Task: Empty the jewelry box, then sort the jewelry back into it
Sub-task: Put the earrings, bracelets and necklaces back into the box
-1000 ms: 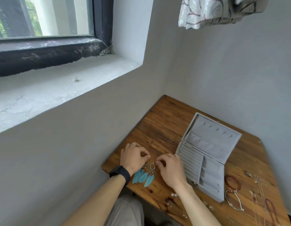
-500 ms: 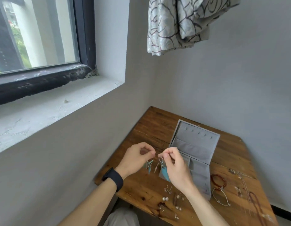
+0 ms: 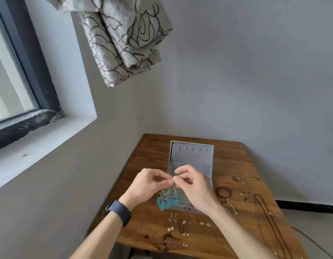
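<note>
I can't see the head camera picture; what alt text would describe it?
Two bare hands, left and right, hold blue feather earrings up in front of an open grey jewelry box on a wooden table. Small earrings lie near the front edge, bracelets and necklaces to the right.

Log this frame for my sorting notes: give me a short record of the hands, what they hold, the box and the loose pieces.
left hand: pinching the top of the feather earrings
right hand: pinching the same earrings
feather earrings: blue, hanging in the air in front of the box
jewelry box: grey, open, lid upright
small earrings: scattered on the table's near edge
red bead bracelet: on the table, right of the box
table: wooden
</note>
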A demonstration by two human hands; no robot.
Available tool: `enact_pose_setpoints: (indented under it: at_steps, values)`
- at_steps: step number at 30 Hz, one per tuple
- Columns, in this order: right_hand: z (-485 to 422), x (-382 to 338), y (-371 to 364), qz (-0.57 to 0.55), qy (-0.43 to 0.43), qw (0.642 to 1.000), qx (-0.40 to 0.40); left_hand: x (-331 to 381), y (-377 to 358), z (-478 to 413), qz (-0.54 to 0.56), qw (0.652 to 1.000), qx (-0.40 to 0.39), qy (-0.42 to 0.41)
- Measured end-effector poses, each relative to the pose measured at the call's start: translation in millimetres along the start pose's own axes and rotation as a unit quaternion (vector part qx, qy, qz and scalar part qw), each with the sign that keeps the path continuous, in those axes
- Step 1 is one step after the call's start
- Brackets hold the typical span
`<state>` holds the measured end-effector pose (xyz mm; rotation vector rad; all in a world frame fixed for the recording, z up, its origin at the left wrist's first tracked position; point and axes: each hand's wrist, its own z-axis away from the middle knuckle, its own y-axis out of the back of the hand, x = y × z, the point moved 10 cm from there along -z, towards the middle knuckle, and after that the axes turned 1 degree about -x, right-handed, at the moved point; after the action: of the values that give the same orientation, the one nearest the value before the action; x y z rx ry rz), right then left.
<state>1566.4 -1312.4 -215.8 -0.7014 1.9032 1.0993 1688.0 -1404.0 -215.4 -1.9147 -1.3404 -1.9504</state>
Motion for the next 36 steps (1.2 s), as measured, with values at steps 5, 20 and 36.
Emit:
enact_pose_setpoints:
  at_steps: [5,20,36]
  values:
    - [7,14,24,-0.080,-0.041,0.995,0.040,21,-13,-6,-0.021,0.998,0.039,-0.032]
    - [23,40,17,-0.165,-0.079,0.983,0.021,4,-37,-13,0.144,0.988,0.028,0.053]
    - [-32,72,13,-0.058,-0.143,0.986,0.064,-55,-13,-53,0.041,0.993,0.063,0.090]
